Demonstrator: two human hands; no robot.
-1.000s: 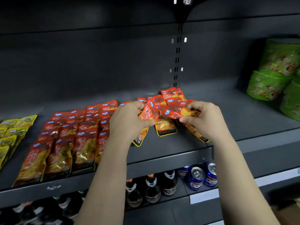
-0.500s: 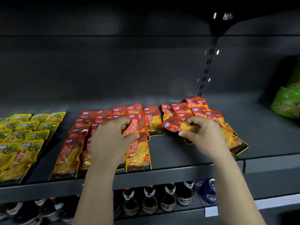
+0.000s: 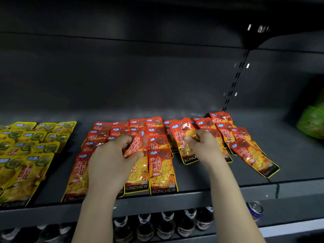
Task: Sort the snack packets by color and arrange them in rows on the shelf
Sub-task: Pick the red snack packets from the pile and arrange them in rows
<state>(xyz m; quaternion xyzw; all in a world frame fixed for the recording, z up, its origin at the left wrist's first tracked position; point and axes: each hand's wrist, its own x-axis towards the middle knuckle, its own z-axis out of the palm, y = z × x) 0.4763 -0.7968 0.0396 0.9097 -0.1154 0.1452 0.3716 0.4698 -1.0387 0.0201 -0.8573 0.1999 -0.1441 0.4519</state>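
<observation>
Several red snack packets (image 3: pixel 162 165) lie in overlapping rows across the middle of the dark shelf (image 3: pixel 201 195). Yellow packets (image 3: pixel 26 149) fill rows at the left. My left hand (image 3: pixel 112 155) pinches one red packet (image 3: pixel 138 142), tilted above the rows. My right hand (image 3: pixel 203 146) grips another red packet (image 3: pixel 184 137) at its middle, its lower end on the shelf. A looser bunch of red packets (image 3: pixel 252 155) lies to the right of that hand.
Green snack tubs (image 3: pixel 312 120) stand at the far right of the shelf. Below the shelf edge are dark bottles (image 3: pixel 166 225) and a blue can (image 3: pixel 256 209). A slotted upright (image 3: pixel 235 79) runs up the back wall. Bare shelf shows between the yellow and red groups.
The view has shifted left and nearer. My right hand has turned its packet more upright and brought it down beside the rows. My left hand still holds its packet above the rows.
</observation>
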